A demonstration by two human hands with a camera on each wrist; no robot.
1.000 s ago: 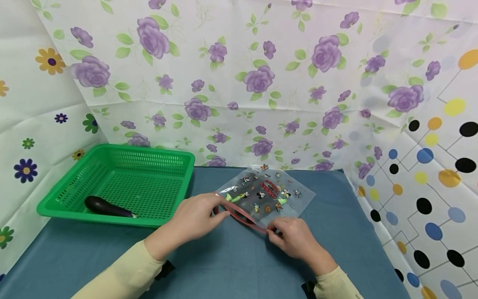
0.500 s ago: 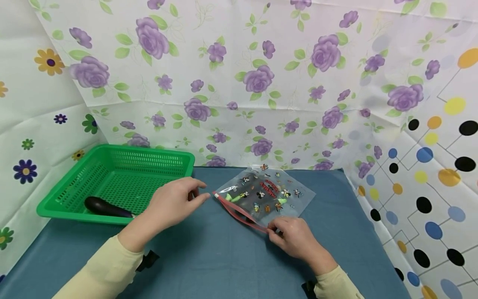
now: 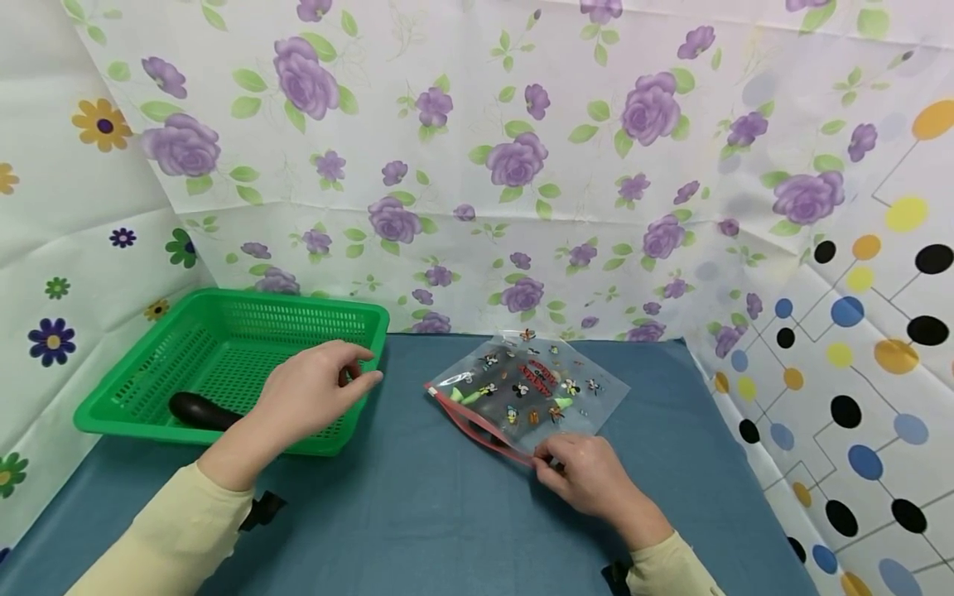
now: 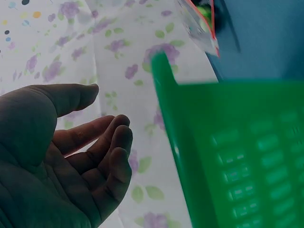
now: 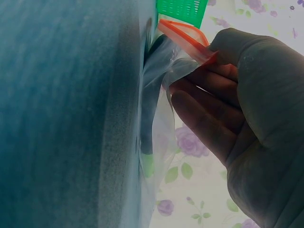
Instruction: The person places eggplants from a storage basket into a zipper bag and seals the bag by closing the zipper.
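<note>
My right hand [image 3: 589,476] pinches the near right corner of a clear zip bag [image 3: 547,364] printed with cartoon figures. The bag lies on the blue cloth, its red zip edge [image 3: 477,424] gaping. Through the film show dark, long shapes with light green ends [image 5: 148,165], partly hidden by the print. My left hand [image 3: 309,389] hovers over the right side of a green basket [image 3: 320,304], fingers loosely bent and holding nothing. In the left wrist view the basket's rim stands beside its fingertips. A dark purple eggplant [image 3: 199,410] lies in the basket's near left, partly behind my left wrist.
A blue cloth [image 3: 447,530] covers the table. Behind it hangs a white sheet with purple roses [image 3: 517,157]. Patterned sheets with flowers on the left and coloured dots [image 3: 864,463] on the right close off the sides.
My left hand has let go of the bag's left end and moved left to over the basket. The right hand keeps its pinch on the bag, which stays in place.
</note>
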